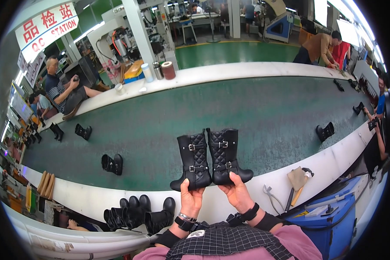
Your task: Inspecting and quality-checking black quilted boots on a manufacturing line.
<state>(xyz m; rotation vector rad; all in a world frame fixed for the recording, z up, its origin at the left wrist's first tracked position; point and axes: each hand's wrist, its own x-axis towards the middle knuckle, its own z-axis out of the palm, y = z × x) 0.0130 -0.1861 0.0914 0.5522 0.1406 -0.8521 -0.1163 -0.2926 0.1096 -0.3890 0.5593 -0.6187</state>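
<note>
Two black boots with quilted panels and silver buckles stand upright side by side in front of me, over the edge between belt and ledge. My left hand (191, 198) grips the left boot (190, 158) low, at its sole, with the thumb up against the foot. In the same way, my right hand (238, 195) is closed on the right boot (226, 156) near its sole. The boots' toes point outward, away from each other, and their shafts nearly touch. My fingers beneath the soles are mostly hidden.
A green belt (156, 108) runs across, with single boots (112, 164) lying on it. On the white near ledge (82, 195) several black boots (136, 212) sit left of me; pincers (271, 197) and a hammer-like tool (297, 197) lie right. A blue machine (320, 221) stands lower right. Other people sit or stand around.
</note>
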